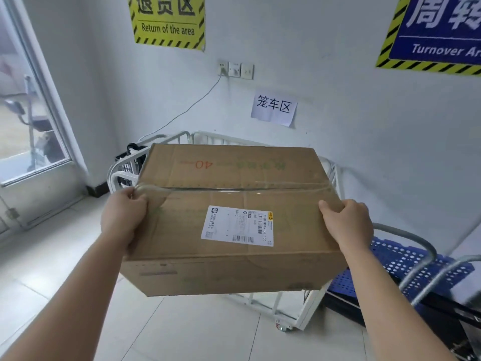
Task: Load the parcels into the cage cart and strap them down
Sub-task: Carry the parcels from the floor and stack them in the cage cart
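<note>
Cardboard parcel (229,178) held in front of the white cage cart (122,175).
The parcel's long axis runs from the left hand (125,217) to the right hand (348,222). The cage cart stands beyond and below both hands, about equally near each. The left hand grips the parcel's left edge at the taped seam. The right hand grips its right edge, thumb on top. The likely next move is forward and down.
</note>
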Tool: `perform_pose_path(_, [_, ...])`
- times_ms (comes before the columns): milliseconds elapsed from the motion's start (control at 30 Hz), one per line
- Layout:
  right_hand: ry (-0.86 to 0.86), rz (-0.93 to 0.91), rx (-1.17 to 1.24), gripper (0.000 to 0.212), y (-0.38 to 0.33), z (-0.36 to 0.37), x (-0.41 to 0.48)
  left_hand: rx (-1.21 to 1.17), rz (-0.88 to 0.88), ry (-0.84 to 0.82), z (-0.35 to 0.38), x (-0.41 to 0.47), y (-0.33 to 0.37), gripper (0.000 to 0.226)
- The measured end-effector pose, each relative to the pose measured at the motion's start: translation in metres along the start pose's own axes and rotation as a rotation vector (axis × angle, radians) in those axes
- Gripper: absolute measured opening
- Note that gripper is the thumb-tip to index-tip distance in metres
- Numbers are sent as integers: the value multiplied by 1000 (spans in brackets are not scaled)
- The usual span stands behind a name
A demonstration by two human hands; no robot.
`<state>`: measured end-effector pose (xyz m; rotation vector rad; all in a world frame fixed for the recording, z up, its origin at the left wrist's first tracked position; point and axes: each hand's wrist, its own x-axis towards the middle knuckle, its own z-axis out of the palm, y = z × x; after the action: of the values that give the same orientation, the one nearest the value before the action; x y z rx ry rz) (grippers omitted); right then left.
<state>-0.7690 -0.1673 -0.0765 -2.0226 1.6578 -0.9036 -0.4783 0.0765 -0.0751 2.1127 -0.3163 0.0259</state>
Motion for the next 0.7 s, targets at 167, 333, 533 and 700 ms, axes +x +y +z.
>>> perform_pose_path(167, [11, -35, 57, 53, -60, 44, 38, 9, 25, 57, -1, 75, 7, 31])
perform_pose_path(333, [42, -38, 108, 49, -121, 93, 71, -39, 58, 85, 2, 160, 14, 35])
perform_pose_path(533, [84, -31, 173, 46, -181, 149, 109, -86, 101, 87, 14, 251, 21, 28])
perform_pose_path(700, [108, -16, 184, 47, -216, 194, 151, -104, 120, 105, 40, 315, 31, 28])
